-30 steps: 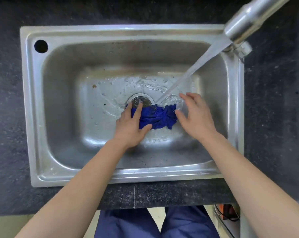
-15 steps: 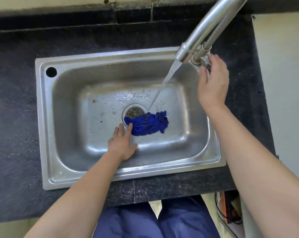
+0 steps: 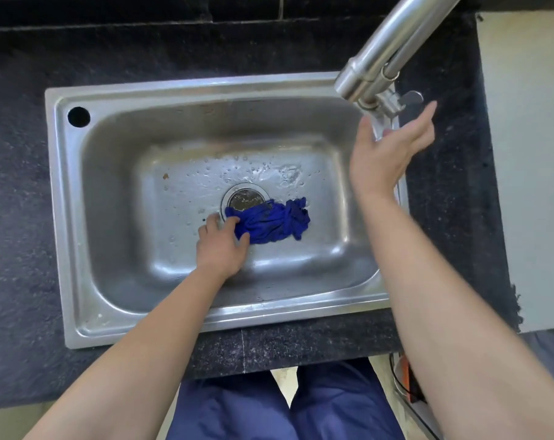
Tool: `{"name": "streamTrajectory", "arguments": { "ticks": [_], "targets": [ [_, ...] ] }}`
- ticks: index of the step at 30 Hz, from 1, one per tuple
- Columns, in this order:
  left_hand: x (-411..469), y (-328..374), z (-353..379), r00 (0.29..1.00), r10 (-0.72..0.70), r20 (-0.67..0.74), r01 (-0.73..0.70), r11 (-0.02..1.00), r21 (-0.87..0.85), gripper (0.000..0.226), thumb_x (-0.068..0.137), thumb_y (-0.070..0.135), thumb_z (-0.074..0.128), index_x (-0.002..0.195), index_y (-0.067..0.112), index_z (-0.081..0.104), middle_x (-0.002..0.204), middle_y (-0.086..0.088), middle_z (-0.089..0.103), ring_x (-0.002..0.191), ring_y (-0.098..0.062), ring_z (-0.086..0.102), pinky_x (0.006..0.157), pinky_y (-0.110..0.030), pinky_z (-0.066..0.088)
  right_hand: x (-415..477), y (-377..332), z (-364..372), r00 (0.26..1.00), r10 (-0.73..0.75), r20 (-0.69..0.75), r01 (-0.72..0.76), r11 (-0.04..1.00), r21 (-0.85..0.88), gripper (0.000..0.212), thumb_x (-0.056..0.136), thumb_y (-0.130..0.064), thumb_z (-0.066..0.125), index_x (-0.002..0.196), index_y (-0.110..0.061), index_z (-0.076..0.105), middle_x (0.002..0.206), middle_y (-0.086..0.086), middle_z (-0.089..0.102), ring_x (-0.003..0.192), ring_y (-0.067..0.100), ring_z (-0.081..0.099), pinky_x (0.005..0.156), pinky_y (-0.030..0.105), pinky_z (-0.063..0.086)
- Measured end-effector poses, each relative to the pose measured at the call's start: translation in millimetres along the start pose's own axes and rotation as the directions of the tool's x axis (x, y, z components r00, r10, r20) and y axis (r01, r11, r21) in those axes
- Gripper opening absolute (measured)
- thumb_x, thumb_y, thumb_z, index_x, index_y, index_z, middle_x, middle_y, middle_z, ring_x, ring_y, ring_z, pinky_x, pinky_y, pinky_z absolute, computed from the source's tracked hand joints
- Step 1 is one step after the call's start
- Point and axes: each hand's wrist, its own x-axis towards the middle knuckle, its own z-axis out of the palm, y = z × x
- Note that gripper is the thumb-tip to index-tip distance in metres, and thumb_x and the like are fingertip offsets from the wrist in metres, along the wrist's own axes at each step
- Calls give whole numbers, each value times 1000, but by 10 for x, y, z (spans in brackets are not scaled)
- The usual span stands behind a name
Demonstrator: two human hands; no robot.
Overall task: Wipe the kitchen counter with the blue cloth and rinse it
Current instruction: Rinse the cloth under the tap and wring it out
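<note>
Stainless steel sink (image 3: 66, 217), rectangular with rounded corners, set in a dark speckled stone surface (image 3: 15, 185): holds one crumpled, wet blue cloth (image 3: 271, 221) on its droplet-covered floor, overlapping the round metal drain (image 3: 244, 198). Left hand (image 3: 220, 246) closes its fingers on the cloth's left end. Right hand (image 3: 387, 150) hangs open, fingers spread, just below the steel faucet (image 3: 380, 58).

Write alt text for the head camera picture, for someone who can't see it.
A person's left hand grips a bunched blue cloth beside the drain of a wet steel sink. The right hand hangs open just below the faucet; no water runs.
</note>
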Motion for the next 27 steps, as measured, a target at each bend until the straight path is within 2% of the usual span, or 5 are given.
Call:
{"name": "streamTrajectory", "arguments": {
  "ticks": [4,8,12,18,27],
  "targets": [
    [139,-18,20,990,127,-56,-130,990,-56,32,100,23,49,130,13,55,154,-11,39,139,-35,28,108,-48,37,-768,360,227,856,-337,393,439,874,-207,64,94,-11,52,154,-13,30,159,20,21,137,34,37,113,36,33],
    [199,-24,28,994,86,-68,-91,993,-75,43,92,20,58,134,13,50,119,-15,63,118,-36,46,94,-46,45,-1036,792,378,524,105,845,499,766,-405,48,104,-25,44,151,-22,38,150,11,37,133,35,37,105,44,42],
    [123,-87,63,998,0,58,1,1000,-20,42,93,30,56,134,22,52,112,-13,68,107,-38,58,87,-41,49,-926,754,269,495,227,839,454,755,-473,39,96,-39,60,130,-19,57,124,9,60,115,32,55,88,37,48],
    [-84,-59,-306,996,-78,33,82,980,-180,15,90,36,61,94,22,66,88,-2,69,90,-30,63,79,-37,51,-698,537,-45,555,269,787,439,709,-552,24,102,-35,47,114,-30,67,116,5,67,106,31,61,75,32,43],
    [-467,591,-1733,928,273,-253,-314,939,-142,25,79,12,69,83,35,59,90,7,62,98,-26,52,84,-37,41,-692,-398,-625,468,219,856,357,839,-410,35,96,-37,58,130,-34,63,128,5,63,114,25,61,96,33,49]
  ]
}}
